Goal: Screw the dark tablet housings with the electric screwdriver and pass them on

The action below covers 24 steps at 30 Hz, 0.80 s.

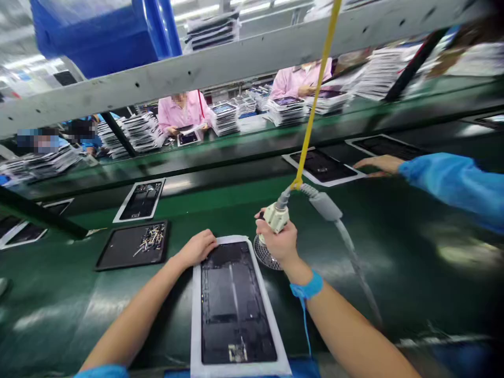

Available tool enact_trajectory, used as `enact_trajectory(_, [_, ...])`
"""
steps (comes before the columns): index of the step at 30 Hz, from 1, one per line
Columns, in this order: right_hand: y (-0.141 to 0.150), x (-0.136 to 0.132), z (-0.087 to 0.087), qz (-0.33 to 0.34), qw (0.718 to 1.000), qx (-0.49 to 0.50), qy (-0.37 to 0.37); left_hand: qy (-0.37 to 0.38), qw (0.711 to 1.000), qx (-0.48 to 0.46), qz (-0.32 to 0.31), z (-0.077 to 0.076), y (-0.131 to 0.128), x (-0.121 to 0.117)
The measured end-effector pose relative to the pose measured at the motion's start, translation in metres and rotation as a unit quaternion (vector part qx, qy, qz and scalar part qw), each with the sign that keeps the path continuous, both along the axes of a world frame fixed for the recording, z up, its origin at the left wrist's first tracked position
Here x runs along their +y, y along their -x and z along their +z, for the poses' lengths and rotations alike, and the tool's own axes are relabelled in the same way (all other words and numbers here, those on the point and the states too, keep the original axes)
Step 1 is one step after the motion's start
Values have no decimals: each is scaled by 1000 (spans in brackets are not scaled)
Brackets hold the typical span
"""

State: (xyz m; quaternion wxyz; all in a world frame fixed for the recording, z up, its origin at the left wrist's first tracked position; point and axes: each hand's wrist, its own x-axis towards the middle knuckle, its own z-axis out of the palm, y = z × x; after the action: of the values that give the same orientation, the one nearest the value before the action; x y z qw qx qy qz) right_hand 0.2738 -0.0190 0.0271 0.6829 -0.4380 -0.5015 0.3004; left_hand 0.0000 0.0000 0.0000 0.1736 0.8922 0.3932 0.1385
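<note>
On the left of the green bench [71, 273], a black tray [122, 251] holds a loose heap of small slender parts [151, 237]; a knock from the left forearm could scatter them. The left hand [198, 248] has its fingers together over the far left corner of a white sheet [196, 336]; whether it pinches or merely presses, I cannot tell. On that sheet, at the near middle, lies a black tablet housing [236, 299], which could slide or skew if the sheet were tugged unevenly.

Just to its right, the right hand [280, 242] is wrapped around a cream handheld tool [276, 217] above a perforated metal disc [268, 255]; a slip leftward could scratch the housing. The tool's yellow strap [313, 113] and grey cable [352, 252] might snag the wristband's blue cord [305, 325]. Farther right, a co-worker's blue sleeve [452, 178] reaches in, so a wide cable swing could brush it.
</note>
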Motion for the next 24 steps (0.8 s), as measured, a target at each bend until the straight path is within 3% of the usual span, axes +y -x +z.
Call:
enact_trajectory(6, [-1, -1, -1, -2, 1000, -7, 5, -11, 999, 8, 36, -4, -2, -8])
enact_trajectory(10, [0, -1, -1, -14, 1000, 3, 8, -41, 996, 13, 73, 6, 6, -12])
enact_trajectory(14, [-1, -1, -1, -14, 1000, 7, 12, -43, 983, 15, 177, 37, 66, -21])
enact_trajectory(18, [-1, -1, -2, -5, 1000, 1, 10, -3, 928, 120, 351, 67, 143, -29])
enact_trajectory(21, [-1, -2, -1, -6, 1000, -8, 7, 48, 903, 194, 381, 74, 173, -35])
enact_trajectory(24, [-1, -2, -1, -3, 1000, -10, 7, 46, 897, 227, 377, 70, 177, -40])
